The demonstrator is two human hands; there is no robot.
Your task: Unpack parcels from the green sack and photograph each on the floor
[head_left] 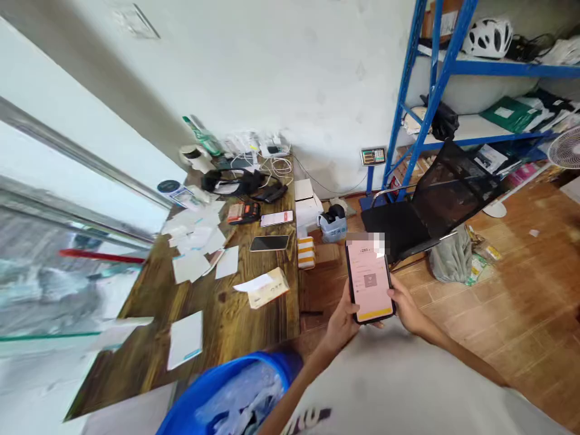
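Note:
A smartphone (369, 281) with a lit screen is held upright in front of my body, its lower half between both hands. My left hand (342, 320) grips its lower left edge, the thumb on the front near the bottom corner. My right hand (405, 305) closes on the right edge, with the thumb tip at the side of the screen. The screen shows a pale page with a yellow bar at the bottom; part of its top is blurred out. The fingers behind the phone are mostly hidden.
To the left, a wooden table (212, 326) bears papers, a dark-screened phone (269, 243), a lit phone (277, 219), an orange-black device (243, 212) and cables. A blue bin (181, 408) stands at its near end. A black chair (399, 232) and blue shelving (512, 67) are ahead right.

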